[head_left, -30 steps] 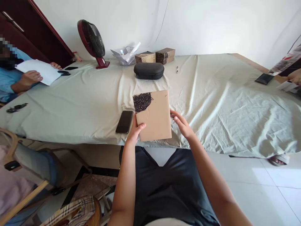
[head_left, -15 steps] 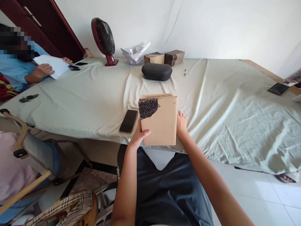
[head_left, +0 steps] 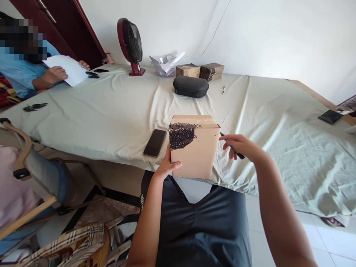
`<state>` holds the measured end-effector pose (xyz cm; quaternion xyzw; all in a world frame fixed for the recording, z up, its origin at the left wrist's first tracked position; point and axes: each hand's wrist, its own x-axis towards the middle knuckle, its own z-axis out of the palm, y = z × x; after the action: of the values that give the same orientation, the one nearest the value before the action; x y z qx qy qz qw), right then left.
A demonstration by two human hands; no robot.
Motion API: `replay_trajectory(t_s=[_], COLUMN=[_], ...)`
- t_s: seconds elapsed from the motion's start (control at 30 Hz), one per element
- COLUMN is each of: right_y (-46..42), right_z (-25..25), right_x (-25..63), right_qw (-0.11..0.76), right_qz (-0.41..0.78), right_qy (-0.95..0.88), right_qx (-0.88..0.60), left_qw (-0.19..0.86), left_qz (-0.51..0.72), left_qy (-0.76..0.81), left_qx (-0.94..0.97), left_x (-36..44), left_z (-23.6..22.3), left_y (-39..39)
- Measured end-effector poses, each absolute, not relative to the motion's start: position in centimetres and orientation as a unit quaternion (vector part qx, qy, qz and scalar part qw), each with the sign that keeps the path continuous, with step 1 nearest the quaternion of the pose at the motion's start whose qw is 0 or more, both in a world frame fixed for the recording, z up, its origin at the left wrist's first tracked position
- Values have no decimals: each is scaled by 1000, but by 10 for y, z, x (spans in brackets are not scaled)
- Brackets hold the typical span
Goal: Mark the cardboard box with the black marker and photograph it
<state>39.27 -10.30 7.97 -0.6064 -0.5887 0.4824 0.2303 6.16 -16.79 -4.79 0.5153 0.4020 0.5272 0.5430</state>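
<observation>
A brown cardboard box (head_left: 197, 159) stands tilted near the table's front edge, with a patch of black scribble on its upper left corner and a small dark mark at its upper right. My left hand (head_left: 168, 163) grips its left side, thumb across the front face and the other fingers hidden behind. Beside the box's right edge, my right hand (head_left: 237, 144) is closed around a black pen (head_left: 237, 152), its index finger stretched toward the box. A dark phone (head_left: 155, 143) lies just left of the box.
Further back are a black zip case (head_left: 190, 86), two scribbled boxes (head_left: 211, 71), a white basket (head_left: 162, 66), a red fan (head_left: 136, 68) and a small pen (head_left: 223, 90). At the far left a person holds white paper (head_left: 69, 70). A tablet-like object (head_left: 330, 116) lies right.
The box has tipped so its top face now shows. My right hand went behind its right edge, then came out to the right with the pen in view. The view has shifted left.
</observation>
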Motion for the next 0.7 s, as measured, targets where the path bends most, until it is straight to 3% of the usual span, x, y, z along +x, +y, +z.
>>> replay_trajectory(t_s=[0.17, 0.27, 0.37, 0.5, 0.7], right_y=[-114, -116, -111, -104, -116], right_z=[150, 183, 201, 198, 192], right_x=[386, 348, 296, 246, 247], right_qw=[452, 512, 419, 378, 310], right_qz=[513, 488, 535, 484, 454], right_qy=[-569, -594, -651, -701, -748], right_qx=[-457, -384, -338, -362, -372], left_qw=[535, 532, 518, 494, 488], left_qz=[528, 527, 542, 564, 560], left_qy=[409, 404, 393, 394, 379], left_qx=[517, 525, 533, 532, 552], left_x=[61, 63, 68, 76, 79], left_z=[-53, -55, -57, -61, -61], left_y=[-168, -168, -169, -173, -177])
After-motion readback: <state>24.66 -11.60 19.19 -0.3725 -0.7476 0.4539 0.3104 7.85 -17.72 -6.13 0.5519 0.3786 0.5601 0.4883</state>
